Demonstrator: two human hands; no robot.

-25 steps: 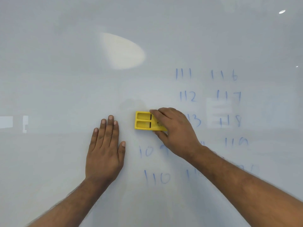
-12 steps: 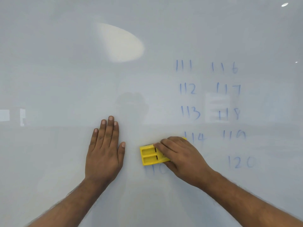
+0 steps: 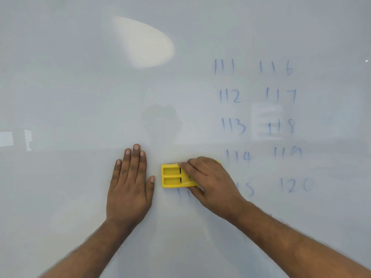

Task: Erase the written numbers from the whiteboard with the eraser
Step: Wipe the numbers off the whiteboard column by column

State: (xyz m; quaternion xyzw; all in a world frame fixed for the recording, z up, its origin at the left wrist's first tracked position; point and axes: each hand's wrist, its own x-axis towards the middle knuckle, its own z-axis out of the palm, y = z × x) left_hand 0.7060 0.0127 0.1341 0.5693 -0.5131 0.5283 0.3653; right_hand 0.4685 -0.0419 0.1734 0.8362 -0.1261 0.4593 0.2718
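Note:
A white whiteboard [image 3: 80, 87] fills the view. My right hand [image 3: 210, 182] presses a yellow eraser [image 3: 172, 175] flat against it at centre. Just under the eraser, faint blue strokes of a partly wiped number [image 3: 181, 194] still show. To the right stand two columns of blue numbers, from 111 [image 3: 223, 66] down to 115 [image 3: 246, 189], half hidden by my wrist, and from 116 [image 3: 276, 68] down to 120 [image 3: 296, 185]. My left hand [image 3: 130, 185] lies flat on the board, fingers together, just left of the eraser.
A bright oval light reflection [image 3: 143, 43] sits on the board at upper centre. Small pale reflections [image 3: 15, 139] show at the left edge, another pale patch [image 3: 267, 121] overlaps 118.
My right hand slid the eraser down from the 113 row to the 114–115 rows; the 109 is gone and the 110 is mostly wiped. The left hand stayed put.

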